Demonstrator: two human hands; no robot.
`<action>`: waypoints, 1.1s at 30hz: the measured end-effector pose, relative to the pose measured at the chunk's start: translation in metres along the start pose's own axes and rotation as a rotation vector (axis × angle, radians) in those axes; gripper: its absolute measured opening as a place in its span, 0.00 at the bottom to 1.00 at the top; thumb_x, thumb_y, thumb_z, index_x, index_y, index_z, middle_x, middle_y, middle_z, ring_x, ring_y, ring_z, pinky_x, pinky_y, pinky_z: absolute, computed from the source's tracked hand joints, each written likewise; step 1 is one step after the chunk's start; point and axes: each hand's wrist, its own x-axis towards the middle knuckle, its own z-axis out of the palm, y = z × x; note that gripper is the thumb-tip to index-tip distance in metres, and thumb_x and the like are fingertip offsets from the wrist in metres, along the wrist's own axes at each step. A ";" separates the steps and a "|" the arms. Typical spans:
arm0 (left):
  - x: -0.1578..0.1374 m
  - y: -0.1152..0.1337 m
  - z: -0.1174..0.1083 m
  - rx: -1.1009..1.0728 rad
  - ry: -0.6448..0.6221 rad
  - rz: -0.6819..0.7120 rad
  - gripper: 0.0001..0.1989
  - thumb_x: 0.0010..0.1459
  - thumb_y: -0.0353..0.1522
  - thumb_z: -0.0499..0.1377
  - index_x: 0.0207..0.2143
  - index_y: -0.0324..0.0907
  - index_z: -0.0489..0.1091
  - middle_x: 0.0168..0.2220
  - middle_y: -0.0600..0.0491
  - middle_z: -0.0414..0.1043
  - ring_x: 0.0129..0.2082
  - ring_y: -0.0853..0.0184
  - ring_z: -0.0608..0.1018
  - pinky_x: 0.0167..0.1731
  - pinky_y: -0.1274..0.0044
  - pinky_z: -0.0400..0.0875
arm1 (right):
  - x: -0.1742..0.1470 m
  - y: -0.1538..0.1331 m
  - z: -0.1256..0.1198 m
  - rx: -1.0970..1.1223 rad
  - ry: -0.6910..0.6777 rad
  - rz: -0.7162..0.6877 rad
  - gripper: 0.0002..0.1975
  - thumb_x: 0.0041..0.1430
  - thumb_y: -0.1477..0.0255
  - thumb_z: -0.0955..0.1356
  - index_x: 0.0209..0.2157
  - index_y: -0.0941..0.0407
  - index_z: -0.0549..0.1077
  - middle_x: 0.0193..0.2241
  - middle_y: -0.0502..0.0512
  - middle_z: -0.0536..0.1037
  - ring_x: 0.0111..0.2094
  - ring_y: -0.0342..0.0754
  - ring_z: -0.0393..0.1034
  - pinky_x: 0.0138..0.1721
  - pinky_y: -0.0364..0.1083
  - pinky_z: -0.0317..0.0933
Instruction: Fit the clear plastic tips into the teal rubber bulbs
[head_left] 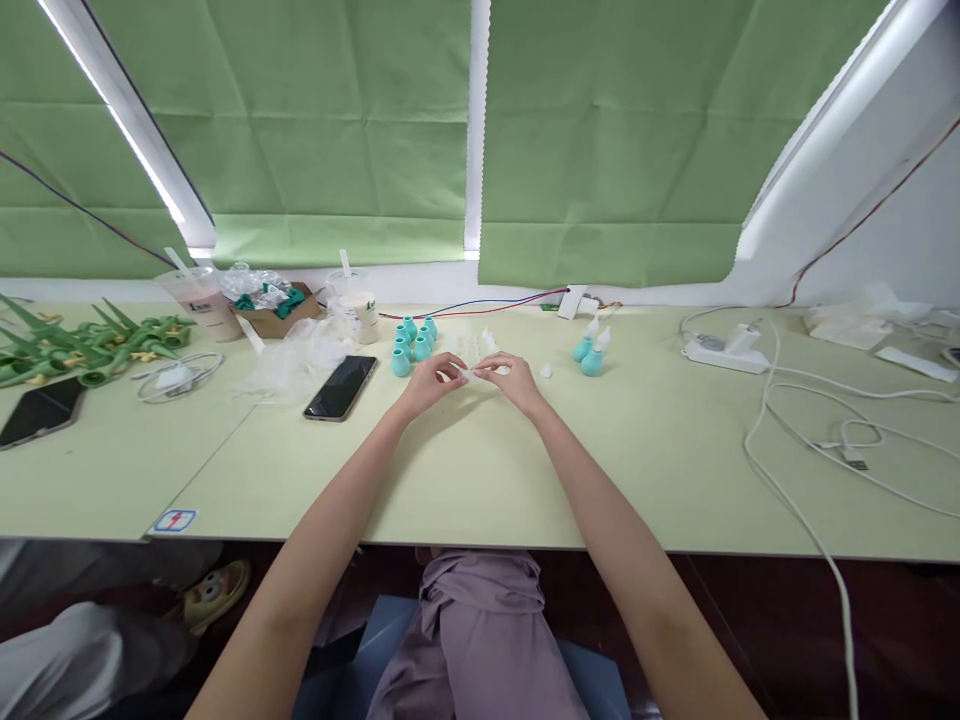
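My left hand (435,382) and my right hand (511,380) meet over the middle of the table, fingers pinched together. A small whitish translucent piece (470,375) shows between the fingertips; its kind is too small to tell. Just behind the hands lie more white translucent pieces (489,342). Several turquoise small round bottles (401,362) with open necks stand grouped behind my left hand. To the right, two turquoise bottles (592,363) carry white pointed tips (602,338). One loose white piece (545,370) lies between them and my right hand.
A black phone (341,388) and crumpled clear plastic (281,362) lie left of my hands. Drink cups (358,310) and a cardboard box (279,318) stand behind. Green plant-like pieces (94,345) are far left. A power strip (724,352) and white cables (780,425) occupy the right.
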 end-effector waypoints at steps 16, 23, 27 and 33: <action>0.000 0.001 0.003 0.010 0.005 0.002 0.15 0.49 0.42 0.60 0.35 0.41 0.69 0.30 0.53 0.74 0.31 0.68 0.76 0.31 0.78 0.65 | 0.000 -0.002 -0.006 -0.187 0.013 -0.067 0.01 0.46 0.66 0.72 0.25 0.47 0.78 0.42 0.47 0.77 0.47 0.52 0.66 0.52 0.54 0.56; -0.002 0.004 0.006 0.003 0.034 0.021 0.18 0.50 0.45 0.59 0.36 0.40 0.71 0.34 0.50 0.74 0.33 0.68 0.75 0.31 0.78 0.67 | -0.003 -0.002 -0.002 0.062 -0.047 0.046 0.07 0.45 0.64 0.72 0.29 0.51 0.78 0.38 0.51 0.79 0.43 0.50 0.71 0.49 0.50 0.59; -0.002 0.009 0.008 -0.078 0.028 -0.005 0.21 0.49 0.46 0.59 0.39 0.40 0.73 0.36 0.48 0.75 0.36 0.66 0.75 0.34 0.76 0.69 | -0.003 -0.006 -0.004 0.302 -0.105 0.168 0.13 0.41 0.63 0.73 0.30 0.54 0.77 0.33 0.53 0.79 0.38 0.49 0.73 0.45 0.49 0.63; -0.002 0.007 0.013 -0.154 0.041 -0.060 0.22 0.49 0.43 0.60 0.43 0.38 0.74 0.35 0.48 0.77 0.34 0.65 0.76 0.38 0.73 0.70 | -0.006 -0.014 -0.006 0.498 -0.150 0.292 0.17 0.36 0.63 0.75 0.29 0.56 0.75 0.32 0.53 0.79 0.37 0.46 0.73 0.42 0.48 0.67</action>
